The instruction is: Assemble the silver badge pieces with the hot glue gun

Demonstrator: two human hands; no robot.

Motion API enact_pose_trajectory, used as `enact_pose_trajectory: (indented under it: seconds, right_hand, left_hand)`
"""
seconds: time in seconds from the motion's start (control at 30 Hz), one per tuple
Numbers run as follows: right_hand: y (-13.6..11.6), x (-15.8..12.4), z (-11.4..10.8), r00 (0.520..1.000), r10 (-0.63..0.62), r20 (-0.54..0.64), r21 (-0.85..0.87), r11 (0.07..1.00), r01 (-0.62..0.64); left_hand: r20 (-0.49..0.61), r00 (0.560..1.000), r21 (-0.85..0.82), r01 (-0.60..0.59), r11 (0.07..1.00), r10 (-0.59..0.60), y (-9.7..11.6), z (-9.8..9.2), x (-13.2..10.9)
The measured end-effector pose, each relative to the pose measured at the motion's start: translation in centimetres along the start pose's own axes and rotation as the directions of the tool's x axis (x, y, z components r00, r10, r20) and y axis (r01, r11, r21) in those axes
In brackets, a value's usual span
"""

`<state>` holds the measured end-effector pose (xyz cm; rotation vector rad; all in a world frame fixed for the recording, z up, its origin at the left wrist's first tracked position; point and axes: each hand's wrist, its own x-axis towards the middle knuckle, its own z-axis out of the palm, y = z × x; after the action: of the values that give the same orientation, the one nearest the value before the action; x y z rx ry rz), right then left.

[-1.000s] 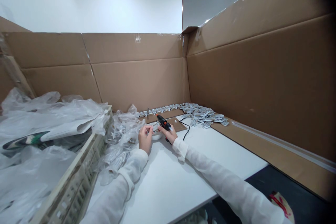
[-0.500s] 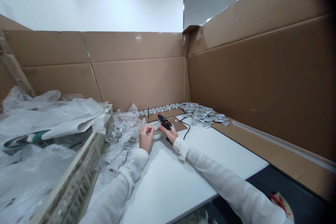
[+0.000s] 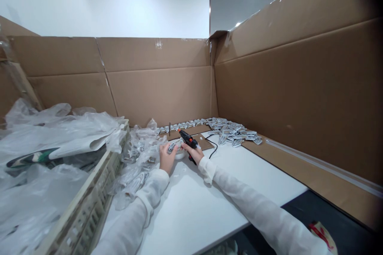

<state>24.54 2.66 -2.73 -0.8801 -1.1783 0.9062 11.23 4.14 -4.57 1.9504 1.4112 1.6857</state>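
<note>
Watching remotely, I judge this gluing: my left hand (image 3: 166, 158) pinches a small piece (image 3: 171, 148), my right hand (image 3: 194, 154) grips the glue gun (image 3: 188, 138), and the next move needs steadiness.

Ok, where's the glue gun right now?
Near the middle of the head view, the glue gun is in the right hand, to the right of the left hand and beside the white dish.
</note>
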Motion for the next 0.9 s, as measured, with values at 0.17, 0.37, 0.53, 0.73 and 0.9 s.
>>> enact_pose_trajectory:
  seconds: [0.17,0.37,0.53,0.73,0.9]
  right_hand:
    - [-0.5,-0.1,0.0,0.999,-0.044,0.016,-0.055,0.997,0.045]
    - [-0.2,0.1,0.0,0.997,-0.072,0.026,-0.114,0.991,0.075]
    - [-0.2,-0.1,0.2,0.995,-0.074,0.063,-0.149,0.985,0.083]
    - [-0.1,-0.1,0.4,0.993,-0.087,0.075,-0.164,0.982,0.098]
    - [0.4,0.3,0.3,0.999,0.041,0.007,-0.133,0.990,-0.040]
  left_hand:
    - [0.110,0.994,-0.140,0.001,0.990,0.015,0.1,0.0,-0.1]
    - [0.093,0.996,-0.213,0.014,0.977,0.006,0.5,-0.2,-0.2]
    - [0.033,0.994,-0.383,0.113,0.917,-0.108,0.8,-0.3,-0.3]
    - [-0.025,0.965,-0.567,0.200,0.799,-0.260,0.7,0.1,0.1]
    - [-0.137,0.921,-0.619,0.208,0.757,-0.365,-0.2,0.3,0.6]
